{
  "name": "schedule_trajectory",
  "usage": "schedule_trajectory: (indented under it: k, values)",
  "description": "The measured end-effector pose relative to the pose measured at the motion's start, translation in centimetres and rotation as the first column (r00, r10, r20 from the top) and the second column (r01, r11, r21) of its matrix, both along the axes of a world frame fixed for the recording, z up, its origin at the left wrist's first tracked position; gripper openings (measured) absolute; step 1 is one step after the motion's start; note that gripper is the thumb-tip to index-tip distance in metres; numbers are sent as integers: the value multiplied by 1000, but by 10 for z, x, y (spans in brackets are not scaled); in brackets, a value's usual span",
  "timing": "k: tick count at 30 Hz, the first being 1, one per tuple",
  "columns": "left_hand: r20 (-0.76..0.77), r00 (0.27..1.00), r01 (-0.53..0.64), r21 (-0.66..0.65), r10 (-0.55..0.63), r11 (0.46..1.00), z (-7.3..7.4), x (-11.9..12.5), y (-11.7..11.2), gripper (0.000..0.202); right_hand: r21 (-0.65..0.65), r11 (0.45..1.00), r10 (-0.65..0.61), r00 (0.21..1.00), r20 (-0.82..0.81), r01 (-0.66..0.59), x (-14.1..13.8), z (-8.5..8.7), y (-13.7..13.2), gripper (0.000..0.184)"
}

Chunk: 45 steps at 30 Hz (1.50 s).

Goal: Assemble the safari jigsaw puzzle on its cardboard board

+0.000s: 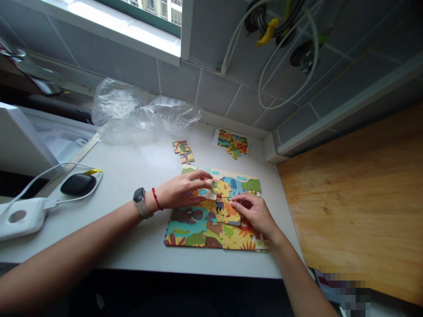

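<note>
— As you look along the counter (132,171) from its left end, what comes first?
— A white gadget (20,218) with a round hole in it. Its white cable (66,164) loops round a black oval case (78,184). Behind those, against the tiled wall, lies a crumpled clear plastic bag (132,112).
— And the hands?
— The left hand (185,190) reaches in from the left, with a smartwatch (140,201) and a red string bracelet (156,199) on the wrist. It lies released, fingers stretched flat across the upper left part of the jigsaw puzzle (198,229), grasping nothing.
— Where is the puzzle itself?
— Flat on the counter near the front edge, straight in front of the person. It is mostly joined up, with bright animals and a hippo and a crocodile along the lower left. A few loose puzzle pieces (183,152) sit just behind it. Further back by the wall is a small printed picture card (231,141) with a piece lying at its lower edge.
— The right hand?
— The right hand (253,213) rests on the middle right of the puzzle. Its fingers are bent, tips down on a piece near the left hand's fingertips. Whether it pinches that piece or only presses it, I cannot tell from here.
— Beyond that?
— The counter ends and a wooden surface (357,189) runs off to the right, with pale cables (287,66) hanging on the wall above.
</note>
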<state>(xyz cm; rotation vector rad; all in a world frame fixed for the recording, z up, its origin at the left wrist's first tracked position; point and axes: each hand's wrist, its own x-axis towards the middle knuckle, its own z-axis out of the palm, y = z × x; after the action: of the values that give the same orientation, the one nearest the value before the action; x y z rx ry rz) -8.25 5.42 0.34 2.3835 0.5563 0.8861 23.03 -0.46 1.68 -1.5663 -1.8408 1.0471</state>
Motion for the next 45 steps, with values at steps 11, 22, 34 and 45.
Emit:
schedule_trajectory:
  k: [11,22,34,45]
  values:
    - [-30,1000,5,11,-5,1000,-2,0,1,25,99,995,19,997,76,-27,-5,2,-1,14]
    - [-28,999,21,2,-21,1000,-4,0,2,25,5,999,-37,987,-158,39,6,0,-5,28]
    - [-49,999,18,6,-18,1000,-4,0,2,23,5,991,-133,986,-97,134,25,-3,-13,32]
    - [-61,998,8,31,-6,999,-4,-1,2,23,195,979,27,985,172,-61,37,12,-18,32]
